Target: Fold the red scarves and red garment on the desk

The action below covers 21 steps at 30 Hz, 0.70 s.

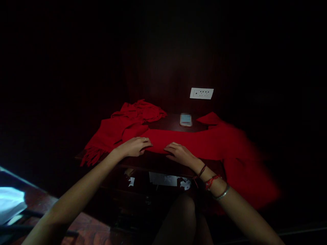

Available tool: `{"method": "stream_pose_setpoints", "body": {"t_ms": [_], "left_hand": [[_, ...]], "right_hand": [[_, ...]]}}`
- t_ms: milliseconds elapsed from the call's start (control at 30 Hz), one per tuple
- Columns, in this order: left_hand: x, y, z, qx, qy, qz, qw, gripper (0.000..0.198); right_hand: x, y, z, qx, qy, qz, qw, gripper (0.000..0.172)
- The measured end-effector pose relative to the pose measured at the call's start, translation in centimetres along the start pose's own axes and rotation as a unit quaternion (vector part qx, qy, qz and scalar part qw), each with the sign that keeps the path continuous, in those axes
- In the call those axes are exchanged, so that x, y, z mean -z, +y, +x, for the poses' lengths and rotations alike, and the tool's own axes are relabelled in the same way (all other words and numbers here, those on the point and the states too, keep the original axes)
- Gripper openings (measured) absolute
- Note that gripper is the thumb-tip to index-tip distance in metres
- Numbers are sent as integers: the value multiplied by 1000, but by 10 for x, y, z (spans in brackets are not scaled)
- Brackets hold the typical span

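Observation:
A red scarf lies across a dark table, its middle stretched into a flat strip. Its left end is bunched up, with a fringe at the table's front edge. On the right the cloth spreads out and hangs over the edge, blurred. My left hand, a ring on one finger, has its fingers curled over the strip's near edge with the thumb underneath. A short way to the right, my right hand pinches the same near edge. Cloth under the fingertips is partly hidden.
Behind the strip a phone with a lit, pixelated screen is on the table. A white socket plate is on the dark wall. Below the tabletop, an open shelf holds papers. Something pale stands at lower left.

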<state>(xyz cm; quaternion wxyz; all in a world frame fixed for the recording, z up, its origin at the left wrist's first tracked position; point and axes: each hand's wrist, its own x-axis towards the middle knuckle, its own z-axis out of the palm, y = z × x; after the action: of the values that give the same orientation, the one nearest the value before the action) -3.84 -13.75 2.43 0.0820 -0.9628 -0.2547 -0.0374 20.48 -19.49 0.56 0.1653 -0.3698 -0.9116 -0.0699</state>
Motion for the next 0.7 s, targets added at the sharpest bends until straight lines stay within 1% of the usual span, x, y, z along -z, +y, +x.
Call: {"method": "stream_pose_setpoints", "body": {"t_ms": [100, 167, 200, 300, 400, 467, 500, 567, 633, 700], "left_hand": [[-1, -8, -1, -1, -25, 79, 997, 35], [-2, -13, 0, 1, -20, 107, 994, 27], [-1, -14, 0, 7, -10, 116, 993, 24], [3, -17, 3, 33, 41, 127, 991, 21], [7, -15, 5, 49, 92, 118, 987, 22], [6, -13, 5, 40, 93, 98, 990, 25], [4, -12, 4, 29, 79, 81, 993, 26], [0, -11, -1, 5, 31, 31, 999, 30], [1, -13, -5, -7, -36, -34, 999, 35], [9, -18, -5, -2, -120, -99, 988, 40]], "right_hand": [[-2, -5, 16, 12, -48, -59, 997, 19], [-5, -7, 25, 12, -67, -90, 994, 17], [-5, -7, 28, 6, -67, -100, 993, 17], [-5, -7, 34, -33, -42, -112, 992, 17], [-1, -7, 34, -83, 11, -134, 987, 18], [0, -8, 31, -92, 34, -149, 984, 18], [-1, -8, 28, -85, 33, -149, 985, 17], [-6, -9, 20, -59, 10, -129, 990, 17], [-11, -9, 12, -34, -8, -92, 995, 17], [-14, -8, 6, -18, -2, -54, 998, 18]]}}
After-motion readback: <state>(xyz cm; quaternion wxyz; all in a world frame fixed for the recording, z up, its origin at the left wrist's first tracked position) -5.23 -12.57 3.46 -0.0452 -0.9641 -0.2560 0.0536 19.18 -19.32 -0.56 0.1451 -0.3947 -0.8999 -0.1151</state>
